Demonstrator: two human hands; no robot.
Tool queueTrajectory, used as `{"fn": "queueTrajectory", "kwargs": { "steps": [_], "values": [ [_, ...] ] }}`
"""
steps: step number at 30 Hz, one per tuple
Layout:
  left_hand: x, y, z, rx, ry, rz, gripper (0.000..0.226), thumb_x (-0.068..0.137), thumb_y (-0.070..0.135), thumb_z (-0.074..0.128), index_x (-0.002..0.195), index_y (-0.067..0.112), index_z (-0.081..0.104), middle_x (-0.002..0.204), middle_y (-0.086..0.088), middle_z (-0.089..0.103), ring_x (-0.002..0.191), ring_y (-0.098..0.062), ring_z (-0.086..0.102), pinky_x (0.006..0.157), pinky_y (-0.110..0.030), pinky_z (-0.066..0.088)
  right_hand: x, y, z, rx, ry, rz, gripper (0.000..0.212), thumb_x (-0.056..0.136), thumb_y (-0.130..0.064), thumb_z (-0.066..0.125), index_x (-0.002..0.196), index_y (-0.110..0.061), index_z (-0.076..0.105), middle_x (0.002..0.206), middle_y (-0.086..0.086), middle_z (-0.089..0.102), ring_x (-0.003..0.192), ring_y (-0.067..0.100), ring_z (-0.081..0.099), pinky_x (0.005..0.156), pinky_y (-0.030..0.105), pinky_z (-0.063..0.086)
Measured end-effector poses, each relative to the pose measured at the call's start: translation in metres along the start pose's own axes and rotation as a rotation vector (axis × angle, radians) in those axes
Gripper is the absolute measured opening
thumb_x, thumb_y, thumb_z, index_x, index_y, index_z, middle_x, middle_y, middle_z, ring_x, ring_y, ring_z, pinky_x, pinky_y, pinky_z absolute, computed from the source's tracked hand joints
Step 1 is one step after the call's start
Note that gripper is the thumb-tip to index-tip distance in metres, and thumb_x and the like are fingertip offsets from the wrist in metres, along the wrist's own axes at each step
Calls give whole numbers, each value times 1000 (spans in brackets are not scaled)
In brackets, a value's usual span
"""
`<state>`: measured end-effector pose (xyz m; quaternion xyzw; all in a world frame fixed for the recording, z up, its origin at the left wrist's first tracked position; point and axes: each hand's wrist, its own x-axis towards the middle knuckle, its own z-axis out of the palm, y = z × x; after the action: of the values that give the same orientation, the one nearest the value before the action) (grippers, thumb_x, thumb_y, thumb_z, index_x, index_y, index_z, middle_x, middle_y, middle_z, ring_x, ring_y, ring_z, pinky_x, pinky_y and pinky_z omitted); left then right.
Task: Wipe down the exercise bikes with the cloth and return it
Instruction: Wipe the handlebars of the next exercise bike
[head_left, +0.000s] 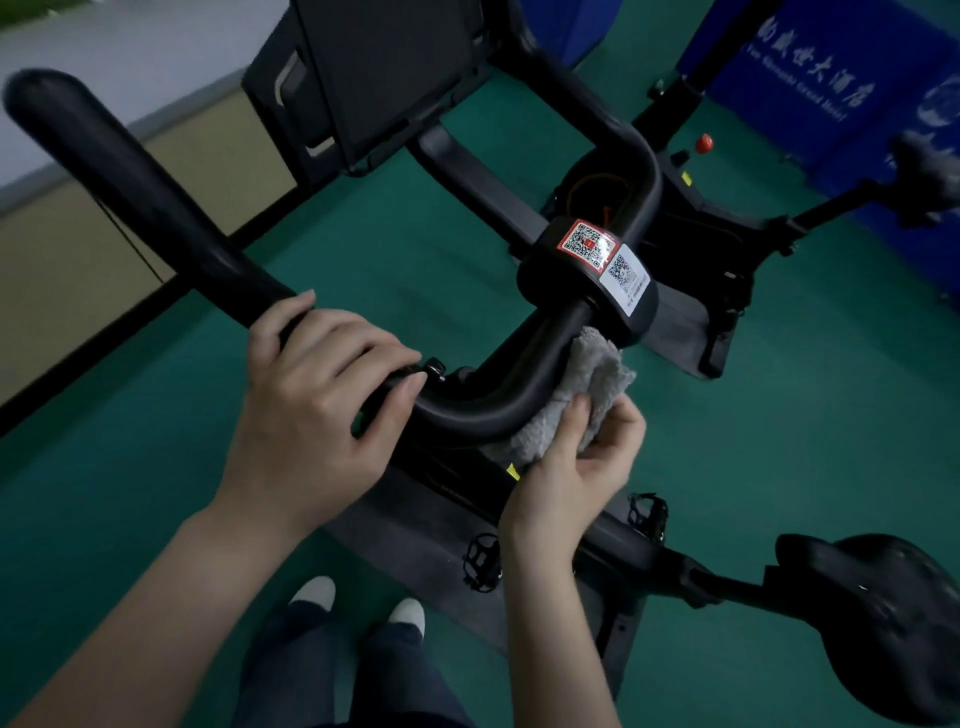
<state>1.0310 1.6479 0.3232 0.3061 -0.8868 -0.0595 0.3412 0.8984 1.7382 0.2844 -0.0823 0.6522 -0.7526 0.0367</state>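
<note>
Our left grip (317, 410) clamps the handlebar (483, 410); our right grip (571, 467) pinches the cloth (587, 379) against the bend just beyond it. So light a pinch, we judge, could drop it.

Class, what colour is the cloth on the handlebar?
Grey; the cloth shows best in the head view.
</note>
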Motion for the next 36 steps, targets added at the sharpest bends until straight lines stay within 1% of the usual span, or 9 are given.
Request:
{"fn": "queueTrajectory", "kwargs": {
  "steps": [4, 8, 12, 16, 18, 20, 23, 28, 36],
  "values": [
    [1, 0, 1, 14, -16, 6, 26, 95, 28, 52, 90, 12, 72, 91, 1, 69, 94, -23, 63, 108, -39, 25, 29, -2, 12, 42, 34, 123, 13, 96, -4, 50, 108, -10, 51, 108, 14, 58, 105, 32, 57, 98, 45, 47],
    [1, -1, 0, 20, -21, 5, 28, 95, 29, 51, 88, 13, 72, 89, 1, 69, 93, -22, 62, 107, -36, 24, 33, 0, 14, 48, 14, 127, 12, 97, -4, 49, 105, -12, 51, 92, 2, 55, 85, 13, 53, 82, 30, 46],
    [-1, 0, 1, 17, -22, -11, 28, 95, 30, 51, 87, 13, 72, 88, 1, 68, 93, -22, 61, 107, -36, 24, 1, 1, -1, 56, -24, 177, 12, 96, -10, 52, 101, -20, 53, 94, 1, 56, 88, 12, 55, 81, 24, 46],
    [-1, 0, 0, 20, -16, -16, 27, 96, 30, 51, 87, 14, 71, 88, 2, 68, 93, -21, 61, 108, -35, 24, 0, -12, -9, -19, -56, -17, 11, 93, -5, 57, 98, -14, 58, 92, -2, 61, 87, 7, 59, 80, 21, 48],
    [-1, 0, 0, 16, -16, -19, 28, 96, 31, 51, 87, 14, 71, 88, 2, 68, 94, -20, 60, 109, -35, 24, 15, -23, -5, -136, -117, -171, 8, 91, -4, 58, 99, -7, 61, 92, 2, 63, 87, 13, 60, 81, 30, 50],
    [-1, 1, -1, 9, -17, -25, 28, 95, 31, 51, 86, 14, 71, 87, 2, 67, 93, -20, 60, 109, -34, 23, 32, -35, 0, -310, -250, -325, 10, 89, -4, 59, 98, -7, 63, 87, -3, 62, 87, 22, 59, 79, 32, 49],
    [0, 0, -2, -6, -14, -24, 28, 95, 31, 51, 86, 13, 71, 87, 2, 67, 93, -18, 59, 109, -32, 22, 62, -54, 11, -566, -510, -568, 15, 86, -2, 60, 97, -9, 66, 85, -20, 52, 88, 20, 53, 74, 17, 36],
    [2, -1, -2, -42, -23, -21, 26, 94, 31, 53, 86, 14, 71, 86, 3, 67, 93, -17, 58, 110, -30, 21, 103, -84, 43, -1056, -1024, -806, 16, 86, 0, 55, 98, -4, 64, 97, 9, 65, 100, 29, 49, 78, 24, 31],
    [4, -2, -5, -75, -11, -56, 25, 96, 22, 48, 97, 7, 69, 94, -3, 68, 97, -23, 60, 106, -34, 28, 75, -102, 67, -1304, -1508, -624, 19, 91, -9, 53, 105, -13, 65, 96, 3, 67, 96, 20, 59, 85, 29, 45]
  ]
}}
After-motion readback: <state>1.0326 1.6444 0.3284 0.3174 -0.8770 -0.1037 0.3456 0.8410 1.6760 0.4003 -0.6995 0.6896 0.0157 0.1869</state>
